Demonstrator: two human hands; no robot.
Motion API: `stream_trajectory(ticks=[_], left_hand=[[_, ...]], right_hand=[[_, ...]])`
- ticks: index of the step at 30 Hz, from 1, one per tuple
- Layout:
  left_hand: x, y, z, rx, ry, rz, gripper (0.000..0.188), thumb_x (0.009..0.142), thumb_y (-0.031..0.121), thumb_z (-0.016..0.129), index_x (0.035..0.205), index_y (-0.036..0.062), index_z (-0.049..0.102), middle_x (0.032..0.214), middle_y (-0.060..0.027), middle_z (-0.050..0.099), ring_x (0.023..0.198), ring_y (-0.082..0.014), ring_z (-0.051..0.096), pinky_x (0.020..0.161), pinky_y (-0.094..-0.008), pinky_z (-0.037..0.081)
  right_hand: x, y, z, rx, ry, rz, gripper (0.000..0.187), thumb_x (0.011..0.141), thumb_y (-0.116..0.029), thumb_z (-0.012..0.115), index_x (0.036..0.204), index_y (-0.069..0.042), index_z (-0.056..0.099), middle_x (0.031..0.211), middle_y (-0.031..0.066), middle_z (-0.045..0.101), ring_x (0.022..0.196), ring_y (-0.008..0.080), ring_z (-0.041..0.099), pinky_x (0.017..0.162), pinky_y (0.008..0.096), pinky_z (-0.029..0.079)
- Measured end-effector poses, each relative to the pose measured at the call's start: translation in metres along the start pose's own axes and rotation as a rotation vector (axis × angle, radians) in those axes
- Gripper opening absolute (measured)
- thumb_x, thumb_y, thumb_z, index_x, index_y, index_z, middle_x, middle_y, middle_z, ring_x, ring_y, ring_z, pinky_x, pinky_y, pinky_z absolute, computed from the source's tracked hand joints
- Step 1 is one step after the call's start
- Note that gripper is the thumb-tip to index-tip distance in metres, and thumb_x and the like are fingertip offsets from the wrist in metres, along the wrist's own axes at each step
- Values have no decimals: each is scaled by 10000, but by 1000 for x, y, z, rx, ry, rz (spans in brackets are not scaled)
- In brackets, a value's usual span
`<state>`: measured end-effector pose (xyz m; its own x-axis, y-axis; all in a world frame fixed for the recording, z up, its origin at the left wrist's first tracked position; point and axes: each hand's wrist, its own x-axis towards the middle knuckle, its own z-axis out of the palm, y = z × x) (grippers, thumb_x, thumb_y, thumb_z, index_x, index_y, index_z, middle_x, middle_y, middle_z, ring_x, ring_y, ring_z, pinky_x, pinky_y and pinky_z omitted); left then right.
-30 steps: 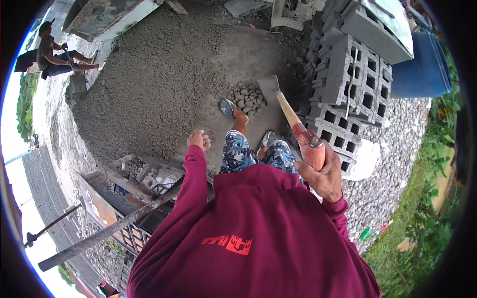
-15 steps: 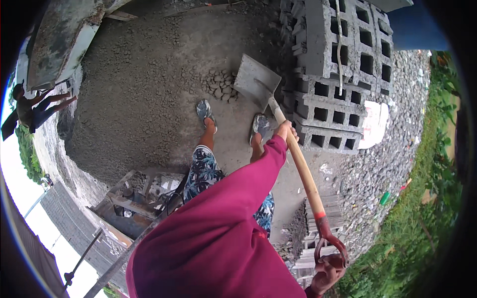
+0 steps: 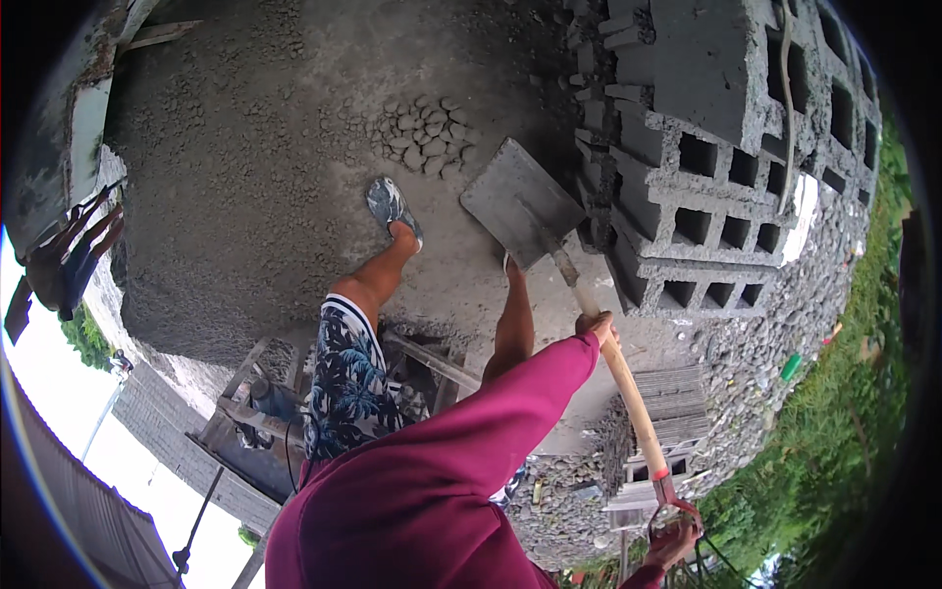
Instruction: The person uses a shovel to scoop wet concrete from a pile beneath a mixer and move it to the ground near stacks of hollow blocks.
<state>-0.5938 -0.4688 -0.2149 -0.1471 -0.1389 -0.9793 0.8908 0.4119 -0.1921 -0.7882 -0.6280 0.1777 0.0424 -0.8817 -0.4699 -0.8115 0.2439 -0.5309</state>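
A shovel with a flat grey blade (image 3: 512, 204) and a pale wooden shaft (image 3: 636, 407) slants across in front of me. My left hand (image 3: 599, 327), in a maroon sleeve, is closed round the shaft a little behind the blade. At the shaft's end, my right hand (image 3: 674, 542) grips the reddish D-shaped handle (image 3: 663, 491). Nothing but a thin grey film shows on the blade, which covers most of my right foot. A small heap of grey stones or lumps (image 3: 428, 137) lies on the concrete floor, beyond my left foot (image 3: 391, 208).
Stacked hollow concrete blocks (image 3: 714, 196) rise close to the blade's right. Grey gravelly mix (image 3: 226, 196) spreads over the left floor. A wooden frame (image 3: 257, 417) stands lower left, flat stacked slabs (image 3: 672, 398) near the shaft. Another person (image 3: 64, 260) is at far left.
The blade has shifted away from the stone heap and now covers my right foot. Both hands keep their hold on the shovel. My view has turned, and the blocks appear farther right.
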Motion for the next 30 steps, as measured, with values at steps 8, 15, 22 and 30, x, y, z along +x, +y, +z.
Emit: stream_trajectory(ticks=[8, 15, 22, 30], left_hand=[[50, 142, -55, -103, -16, 158, 248, 864, 208, 648, 976, 72, 473, 739, -92, 538, 532, -257, 562, 492, -462, 532], [26, 422, -169, -180, 161, 427, 237, 873, 214, 627, 1006, 75, 488, 732, -74, 520, 507, -211, 535, 455, -412, 498], [-143, 553, -301, -554, 127, 710, 155, 864, 157, 576, 878, 80, 443, 628, -65, 471, 422, -200, 479, 374, -390, 434], [-351, 605, -368, -807, 308, 891, 307, 833, 167, 642, 971, 115, 373, 624, -63, 490, 414, -204, 495, 357, -361, 434]], right_hand=[[-14, -25, 153, 121, 4, 227, 176, 792, -190, 618, 904, -77, 542, 561, -28, 416, 448, 77, 412, 370, 241, 364], [-70, -23, 393, 270, -378, 295, 126, 789, -168, 625, 832, -128, 513, 599, -10, 443, 456, 130, 447, 396, 275, 412], [-173, -115, 477, 184, -632, 230, 145, 737, -212, 612, 798, -126, 513, 582, 14, 460, 440, 184, 460, 411, 328, 409], [-256, -283, 494, 22, -841, -77, 239, 746, -272, 587, 917, -106, 574, 619, 47, 507, 457, 162, 469, 413, 300, 431]])
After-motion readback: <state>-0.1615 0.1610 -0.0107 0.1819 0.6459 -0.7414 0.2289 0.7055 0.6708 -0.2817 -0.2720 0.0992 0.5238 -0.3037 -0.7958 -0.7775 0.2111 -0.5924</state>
